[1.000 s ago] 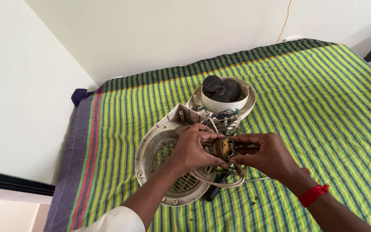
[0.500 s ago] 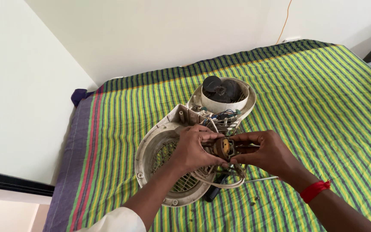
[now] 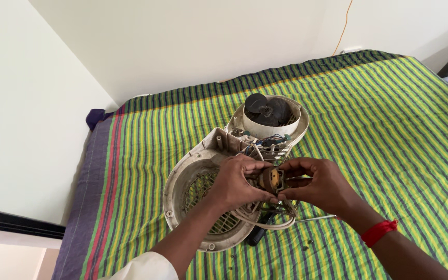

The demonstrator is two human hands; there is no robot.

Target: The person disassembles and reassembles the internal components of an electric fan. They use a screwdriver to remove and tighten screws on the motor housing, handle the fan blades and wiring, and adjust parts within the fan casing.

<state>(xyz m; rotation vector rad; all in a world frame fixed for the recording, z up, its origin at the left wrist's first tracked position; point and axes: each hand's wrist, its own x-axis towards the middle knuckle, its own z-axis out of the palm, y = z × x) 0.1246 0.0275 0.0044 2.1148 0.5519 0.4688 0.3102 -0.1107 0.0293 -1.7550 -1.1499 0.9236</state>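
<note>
Both hands keep almost the same place as a second ago. The left hand (image 3: 237,182) and right hand (image 3: 320,184) pinch the small brown motor part (image 3: 270,180) above the open fan housing (image 3: 182,194); only the part is turned slightly.

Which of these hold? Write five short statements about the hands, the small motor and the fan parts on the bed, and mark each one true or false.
1. Both the left hand and the right hand hold the small brown motor. True.
2. The motor lies on the striped cloth untouched. False: it is held up between both hands, above the parts.
3. A round white grille housing lies under the left hand. True.
4. The dark fan blade sits in the white housing nearer the wall. True.
5. A red band is on the left wrist. False: it is on the right wrist.
</note>
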